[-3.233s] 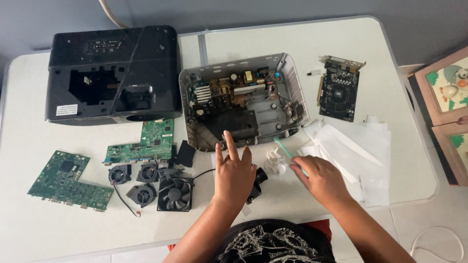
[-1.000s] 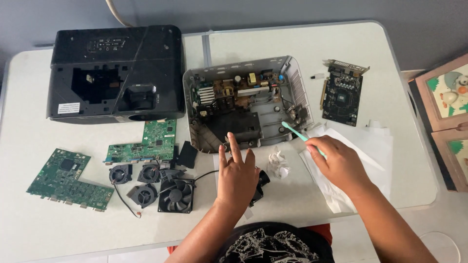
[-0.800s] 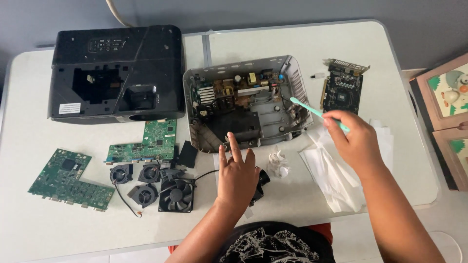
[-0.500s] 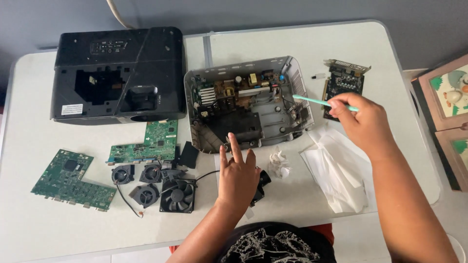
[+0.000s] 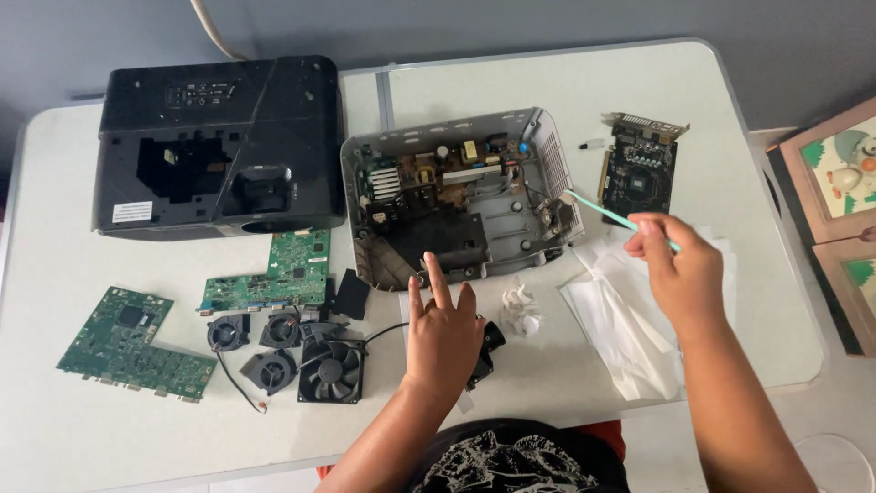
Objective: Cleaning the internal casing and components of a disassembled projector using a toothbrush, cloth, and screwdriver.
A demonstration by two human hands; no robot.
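Head view, right hand (image 5: pixel 677 274) fingers pinching green swab (image 5: pixel 610 212), left hand (image 5: pixel 444 329) fingers spread flat, fans (image 5: pixel 330 370), crumpled tissue (image 5: pixel 522 310) beside

A black projector shell (image 5: pixel 219 146) sits at the table's (image 5: pixel 73 429) far left, above two green boards (image 5: pixel 137 345) and four small fans (image 5: pixel 292 351); framed pictures (image 5: pixel 835 205) stand off the right edge.
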